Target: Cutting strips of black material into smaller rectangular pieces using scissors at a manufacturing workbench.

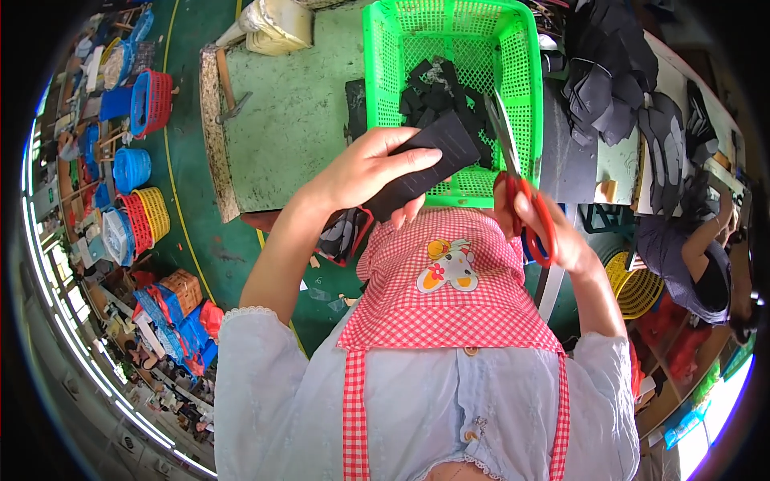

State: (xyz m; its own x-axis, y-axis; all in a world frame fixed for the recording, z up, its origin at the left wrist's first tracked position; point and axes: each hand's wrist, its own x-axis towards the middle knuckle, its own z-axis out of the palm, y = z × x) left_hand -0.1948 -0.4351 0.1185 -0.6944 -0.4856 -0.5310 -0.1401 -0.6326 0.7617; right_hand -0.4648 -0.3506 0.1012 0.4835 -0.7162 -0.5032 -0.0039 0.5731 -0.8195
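Note:
My left hand (357, 172) grips a flat black rectangular piece (439, 160) with short slit-like lines on its face, thumb on top and fingers underneath. It is held tilted over the near side of a green plastic basket (534, 96). Red-handled scissors (504, 132) are in my right hand (566, 240), fingers through the loops. Their blades point away from me over the basket's right side, apart from the black piece. Small black scraps (429, 88) lie inside the basket.
The basket stands on a worn green table (305, 112), with a hammer (228, 88) at its left edge. Black cut pieces (597, 88) are heaped to the right. A co-worker (690, 248) sits at far right by a yellow basket (634, 289). Coloured baskets (151, 104) line the left floor.

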